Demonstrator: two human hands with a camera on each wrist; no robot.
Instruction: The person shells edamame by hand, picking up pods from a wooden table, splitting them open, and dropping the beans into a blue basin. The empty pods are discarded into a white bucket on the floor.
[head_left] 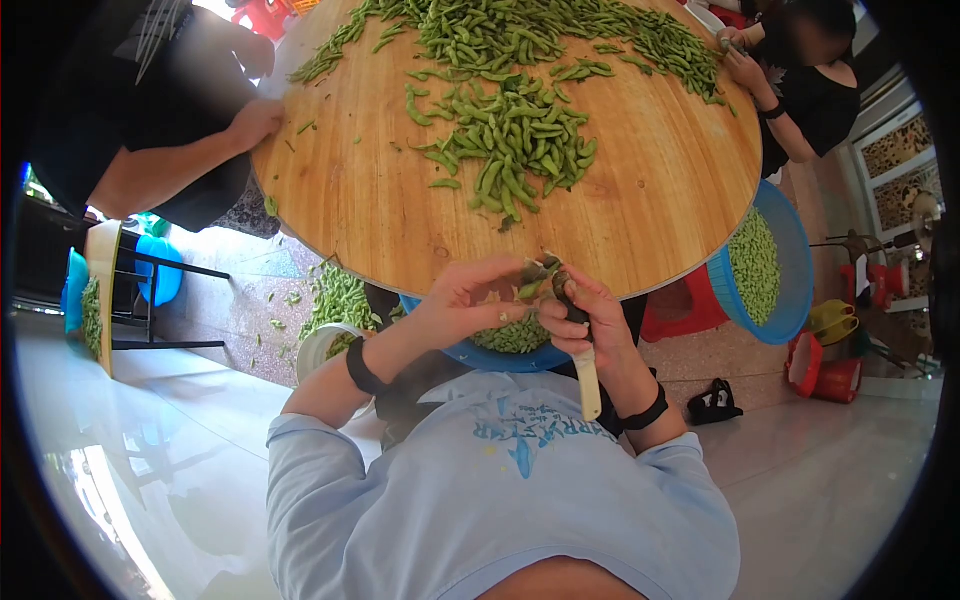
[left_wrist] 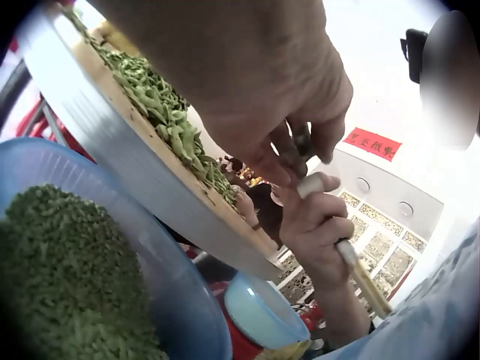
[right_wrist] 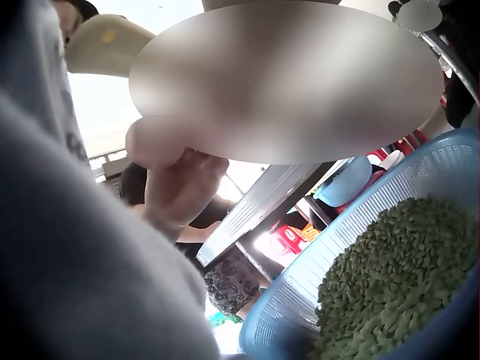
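Above the near table edge, my left hand (head_left: 470,300) pinches a green pod (head_left: 530,290) with its fingertips, close against the right hand. My right hand (head_left: 592,318) curls round a tool whose pale handle (head_left: 588,385) points down toward the shirt; the tool's other end is hard to make out. In the left wrist view, the left hand (left_wrist: 277,90) hangs over the right hand (left_wrist: 319,232), which grips the pale handle (left_wrist: 369,289). A blue basket (right_wrist: 281,296) of shelled beans (right_wrist: 397,277) stands below the hands. The right wrist view is largely blurred.
A pile of pods (head_left: 520,140) lies on the round wooden table (head_left: 350,190). Another blue basket (head_left: 795,270) of beans is at the right. Pods (head_left: 340,295) and a pale bucket (head_left: 315,355) are on the floor at left. Two people are at the table's sides.
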